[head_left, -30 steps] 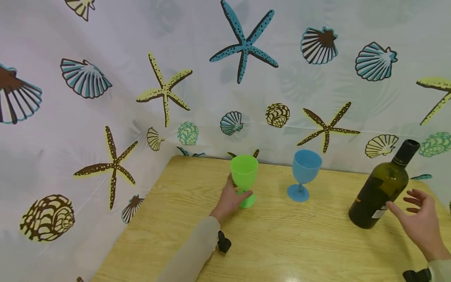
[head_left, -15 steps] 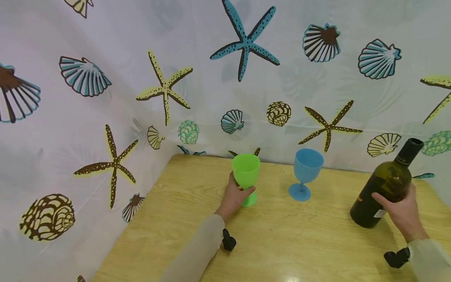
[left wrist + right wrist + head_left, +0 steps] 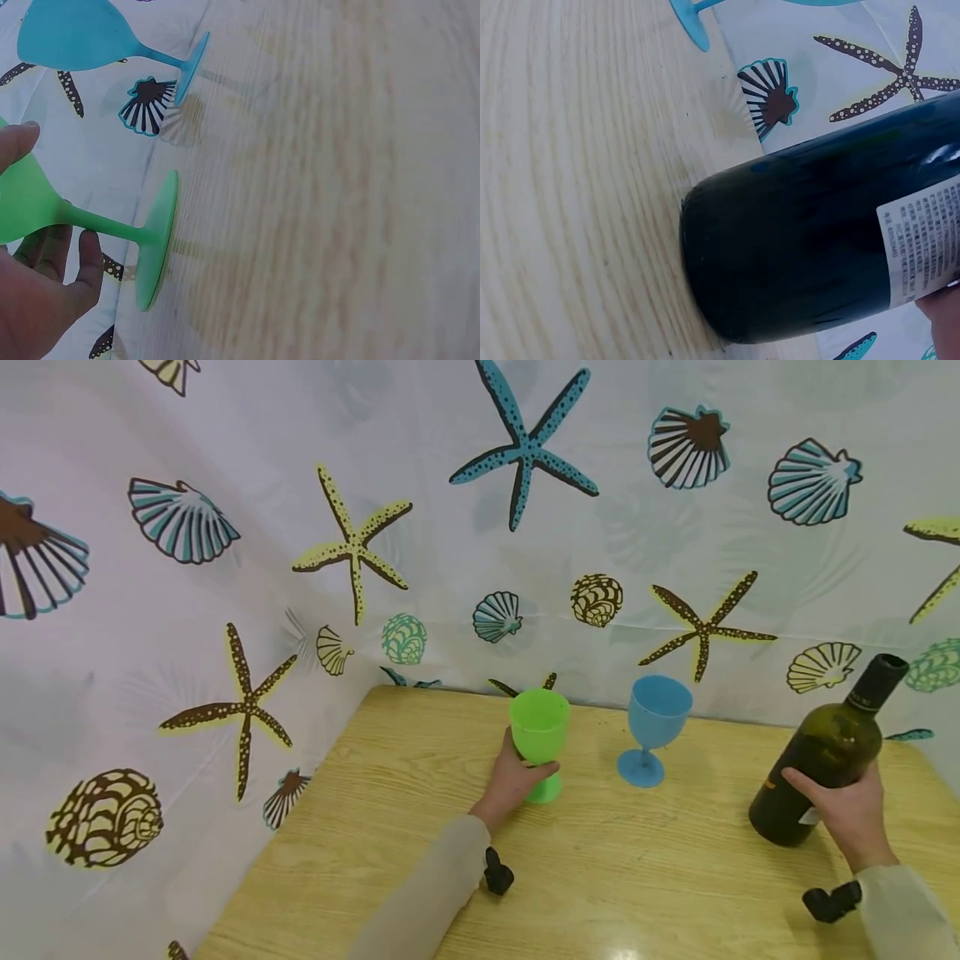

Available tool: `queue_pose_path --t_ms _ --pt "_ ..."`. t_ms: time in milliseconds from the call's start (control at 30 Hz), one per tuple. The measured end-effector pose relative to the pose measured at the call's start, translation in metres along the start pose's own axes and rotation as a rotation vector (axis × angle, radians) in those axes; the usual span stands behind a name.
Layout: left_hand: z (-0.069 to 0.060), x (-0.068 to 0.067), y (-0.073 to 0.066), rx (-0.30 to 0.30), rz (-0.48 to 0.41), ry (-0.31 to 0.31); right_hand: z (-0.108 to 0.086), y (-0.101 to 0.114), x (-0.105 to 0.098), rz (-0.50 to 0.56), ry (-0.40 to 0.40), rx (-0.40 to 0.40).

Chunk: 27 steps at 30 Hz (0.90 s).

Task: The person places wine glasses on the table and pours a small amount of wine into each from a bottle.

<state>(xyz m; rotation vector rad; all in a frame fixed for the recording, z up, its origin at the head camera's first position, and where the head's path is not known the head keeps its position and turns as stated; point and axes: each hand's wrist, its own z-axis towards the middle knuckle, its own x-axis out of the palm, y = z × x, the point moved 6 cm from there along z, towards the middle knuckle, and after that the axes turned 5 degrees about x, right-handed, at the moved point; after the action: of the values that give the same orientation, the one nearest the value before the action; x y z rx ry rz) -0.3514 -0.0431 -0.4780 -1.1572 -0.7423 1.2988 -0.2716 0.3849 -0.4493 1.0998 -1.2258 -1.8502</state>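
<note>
The left hand point(image 3: 512, 785) grips the green goblet point(image 3: 540, 727) around its lower bowl and stem. In the left wrist view the thumb and fingers of that hand point(image 3: 45, 292) lie on either side of the green goblet point(image 3: 22, 199), whose round foot is by the wooden surface. On the right, the right hand point(image 3: 855, 814) holds the dark wine bottle point(image 3: 806, 768) around its body, thumb across the near side. The right wrist view shows the bottle point(image 3: 795, 232) with a white label and a bit of the hand point(image 3: 943, 319) at the edge.
A blue goblet point(image 3: 658, 714) stands upright between the two hands, toward the back of the wooden table point(image 3: 615, 877). Behind and left of the table hangs a white cloth point(image 3: 420, 435) printed with starfish and shells.
The right hand has moved left onto the bottle, and its fingers have closed around it. The left hand and green goblet have shifted slightly to the right.
</note>
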Motion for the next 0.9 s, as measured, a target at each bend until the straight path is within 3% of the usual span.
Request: queue_pose_path --t_ms 167,667,900 --pt "0.003 0.007 0.013 -0.026 0.028 0.007 0.000 0.003 0.000 -0.038 -0.018 -0.001" --pt "-0.004 0.026 0.011 -0.046 0.075 0.066 -0.014 0.012 0.010 -0.056 -0.086 -0.017" --pt "-0.014 0.034 -0.019 -0.036 0.039 0.124 -0.020 0.024 0.016 -0.096 -0.101 -0.031"
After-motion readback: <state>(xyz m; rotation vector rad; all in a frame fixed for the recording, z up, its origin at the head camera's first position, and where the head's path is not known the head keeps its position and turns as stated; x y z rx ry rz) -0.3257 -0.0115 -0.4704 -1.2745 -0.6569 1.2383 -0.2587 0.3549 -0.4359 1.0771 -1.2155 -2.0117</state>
